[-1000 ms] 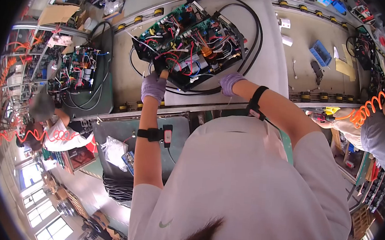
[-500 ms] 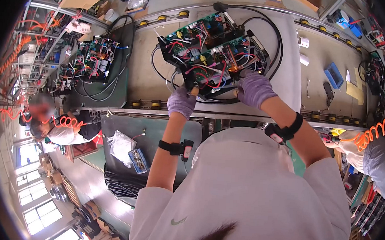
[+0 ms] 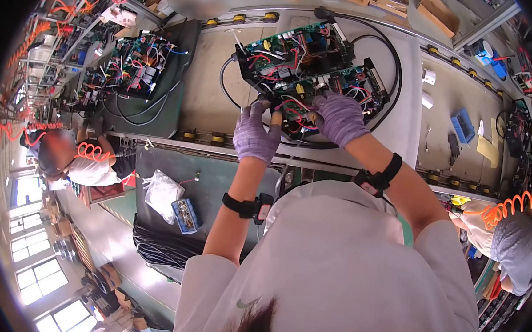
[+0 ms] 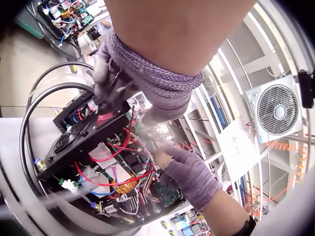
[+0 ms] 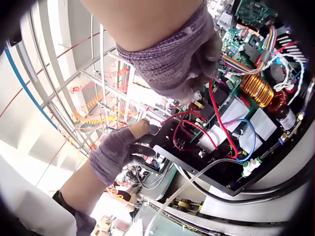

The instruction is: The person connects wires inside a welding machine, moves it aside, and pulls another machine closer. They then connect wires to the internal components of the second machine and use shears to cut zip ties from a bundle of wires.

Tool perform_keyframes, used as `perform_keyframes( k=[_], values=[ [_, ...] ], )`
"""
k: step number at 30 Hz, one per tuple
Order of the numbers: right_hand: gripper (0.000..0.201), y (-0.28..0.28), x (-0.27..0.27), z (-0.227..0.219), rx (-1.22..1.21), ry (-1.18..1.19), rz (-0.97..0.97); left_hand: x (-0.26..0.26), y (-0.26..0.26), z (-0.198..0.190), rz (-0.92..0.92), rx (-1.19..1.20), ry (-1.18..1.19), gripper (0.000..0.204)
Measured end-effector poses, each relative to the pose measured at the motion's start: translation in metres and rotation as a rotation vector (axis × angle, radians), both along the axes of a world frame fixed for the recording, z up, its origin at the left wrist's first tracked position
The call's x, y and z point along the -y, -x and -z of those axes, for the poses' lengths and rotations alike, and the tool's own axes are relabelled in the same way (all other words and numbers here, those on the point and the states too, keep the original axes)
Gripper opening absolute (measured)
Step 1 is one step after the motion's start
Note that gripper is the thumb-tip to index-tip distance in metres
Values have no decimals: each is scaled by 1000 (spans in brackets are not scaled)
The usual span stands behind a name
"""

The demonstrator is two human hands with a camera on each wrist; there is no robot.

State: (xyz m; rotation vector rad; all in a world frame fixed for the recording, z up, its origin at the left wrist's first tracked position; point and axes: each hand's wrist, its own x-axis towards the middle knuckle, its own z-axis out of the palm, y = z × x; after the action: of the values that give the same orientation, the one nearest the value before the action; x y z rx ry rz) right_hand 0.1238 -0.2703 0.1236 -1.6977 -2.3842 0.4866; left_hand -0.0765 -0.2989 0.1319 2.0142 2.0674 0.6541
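A long conveyor bench [image 3: 212, 57] runs across the head view, and on its pale mat [image 3: 399, 107] sits the open electronics chassis [image 3: 312, 77], a black frame packed with green boards, red and blue wires and a copper coil [image 5: 258, 88], ringed by a thick black cable [image 3: 397, 58]. Against the earlier pictures the chassis sits farther right and higher in the head view, and its near edge is now tipped up toward the person. A second wired chassis [image 3: 140, 65] lies well apart to the left on a dark mat.

The left hand [image 3: 256, 134], in a purple knit glove, grips the near left corner of the chassis frame, fingers curled round the black edge; half a second ago it sat lower, below that corner. The right hand [image 3: 341, 117], also gloved, has come in from the frame's right edge onto the boards, its fingers bent down among the red wires [image 5: 216, 113]. Whether it pinches a wire or only presses there cannot be told.
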Motion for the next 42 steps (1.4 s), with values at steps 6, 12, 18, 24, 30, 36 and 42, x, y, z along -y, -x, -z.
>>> perform_keyframes(
  k=[6,12,18,24,30,36,42],
  values=[
    [20,10,-26,-5,-19,-4,28,-12,-6,7,15,-42,56,18],
    [17,13,-53,-3,-87,-60,120,-11,9,27,73,97,53,15],
    [24,8,-60,14,-217,32,179,-12,14,48,51,353,132,14],
    [32,1,-62,15,-210,92,137,-7,14,36,111,267,83,15],
    [32,1,-20,-18,-258,61,114,0,11,23,218,143,-103,14],
    [26,1,29,29,-301,90,193,1,9,31,198,324,10,13],
    [30,2,34,58,-349,63,292,1,14,34,208,395,13,15]
  ],
)
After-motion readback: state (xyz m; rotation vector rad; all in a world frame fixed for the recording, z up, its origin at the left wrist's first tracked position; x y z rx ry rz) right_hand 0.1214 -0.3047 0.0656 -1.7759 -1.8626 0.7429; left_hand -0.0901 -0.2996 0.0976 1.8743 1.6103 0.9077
